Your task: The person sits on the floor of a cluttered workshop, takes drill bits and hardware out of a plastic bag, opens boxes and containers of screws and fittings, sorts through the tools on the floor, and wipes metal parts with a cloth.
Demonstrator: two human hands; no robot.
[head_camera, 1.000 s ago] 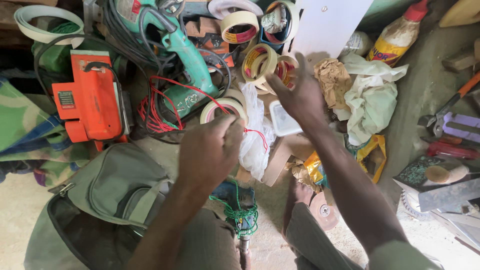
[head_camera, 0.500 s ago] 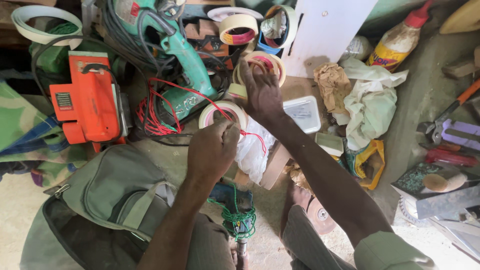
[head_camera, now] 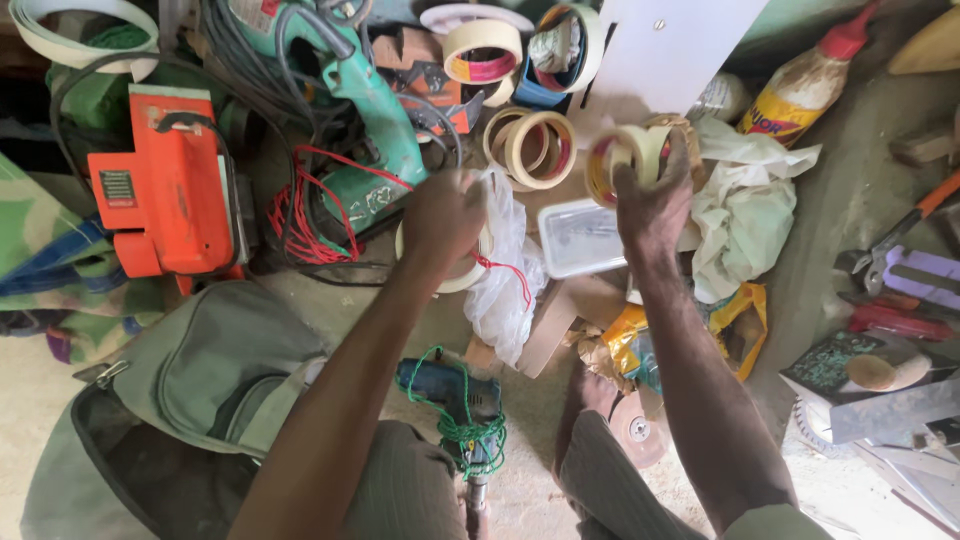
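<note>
Here the left hand (head_camera: pixel 440 215) grips a pale tape roll (head_camera: pixel 462 270) above the white plastic bag (head_camera: pixel 505 265), while the right hand (head_camera: pixel 652 195) lifts another roll (head_camera: pixel 620 160), perhaps two together. Sorting rolls; a steady hold is needed.

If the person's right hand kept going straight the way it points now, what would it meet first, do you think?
The right hand, holding a cream masking-tape roll, points up the picture. It would probably meet the white flat board first, though depth is unclear.
</note>
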